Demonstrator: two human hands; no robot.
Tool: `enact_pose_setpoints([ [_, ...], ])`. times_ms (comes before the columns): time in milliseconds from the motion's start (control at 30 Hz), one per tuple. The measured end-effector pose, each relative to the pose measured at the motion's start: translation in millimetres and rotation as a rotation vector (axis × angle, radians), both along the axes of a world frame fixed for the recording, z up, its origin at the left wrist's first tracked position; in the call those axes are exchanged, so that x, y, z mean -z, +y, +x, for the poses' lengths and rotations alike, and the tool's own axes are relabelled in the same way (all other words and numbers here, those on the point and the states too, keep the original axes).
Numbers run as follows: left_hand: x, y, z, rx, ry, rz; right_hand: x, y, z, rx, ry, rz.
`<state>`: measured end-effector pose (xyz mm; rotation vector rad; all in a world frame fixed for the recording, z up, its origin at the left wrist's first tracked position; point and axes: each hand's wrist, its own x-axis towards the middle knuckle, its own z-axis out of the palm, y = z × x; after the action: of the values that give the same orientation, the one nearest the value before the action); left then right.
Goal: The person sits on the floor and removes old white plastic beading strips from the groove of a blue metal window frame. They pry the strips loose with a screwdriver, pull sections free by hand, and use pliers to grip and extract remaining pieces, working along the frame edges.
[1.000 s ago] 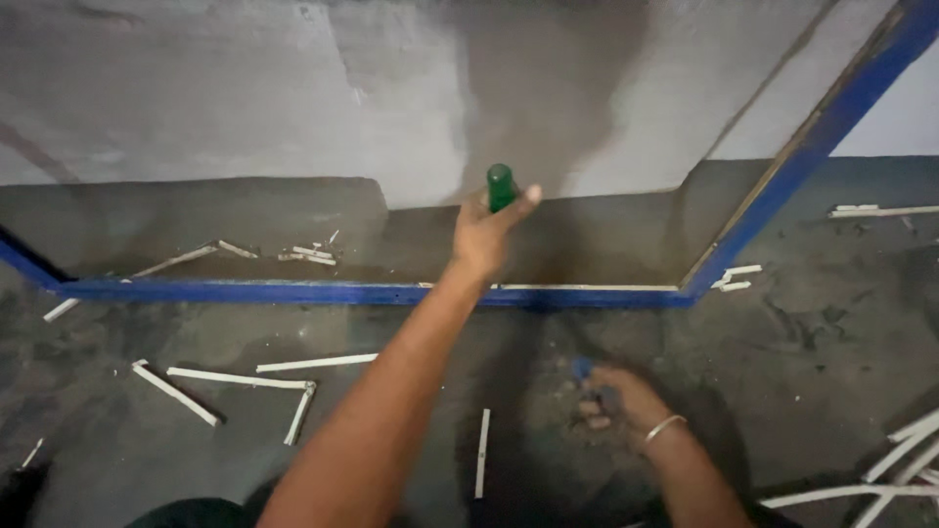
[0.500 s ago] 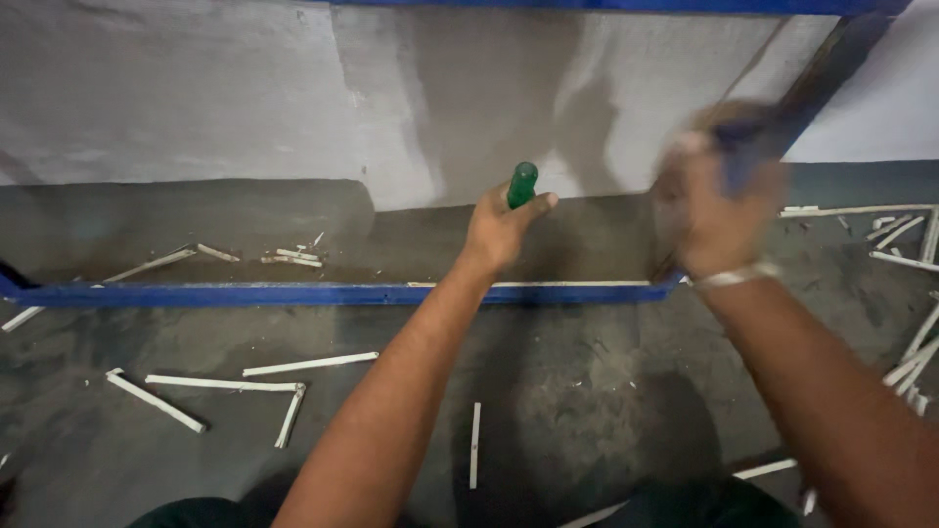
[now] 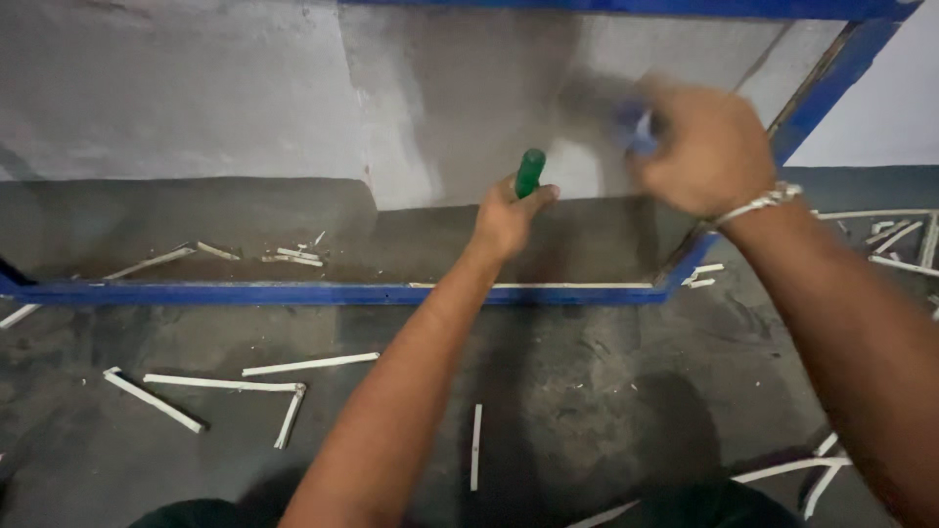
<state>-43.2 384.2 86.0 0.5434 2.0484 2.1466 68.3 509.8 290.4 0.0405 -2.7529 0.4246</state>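
White strips (image 3: 220,382) lie scattered on the dark floor (image 3: 587,372) at lower left, in front of the blue frame (image 3: 293,293) that stands against the grey wall (image 3: 176,88). The left hand (image 3: 507,217) is fully closed around a green-handled tool (image 3: 529,172), held upright at the glass pane (image 3: 440,117) inside the frame, near its lower rail. The right hand (image 3: 706,147), with a metal bracelet (image 3: 758,205) on the wrist, is raised above and to the right, fingers curled around a blue-handled object (image 3: 636,127); motion blur hides the object's type.
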Motion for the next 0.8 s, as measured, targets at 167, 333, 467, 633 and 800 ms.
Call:
enact_pose_setpoints([
  [167,6,5,-9,-0.03,-0.022,-0.107,25,11,-20,0.03,-0.377,0.429],
  [333,0,8,-12,-0.018,0.011,-0.048,142,75,-17,0.264,-0.381,0.051],
  [467,-3,-11,-3,-0.014,-0.013,-0.112,301,103,69,0.281,-0.401,0.021],
  [633,20,-34,5,0.062,-0.157,-0.332,386,127,138,0.311,-0.865,0.102],
  [800,72,-75,28,-0.05,0.133,-0.704,269,110,20,0.213,-0.56,-0.335],
])
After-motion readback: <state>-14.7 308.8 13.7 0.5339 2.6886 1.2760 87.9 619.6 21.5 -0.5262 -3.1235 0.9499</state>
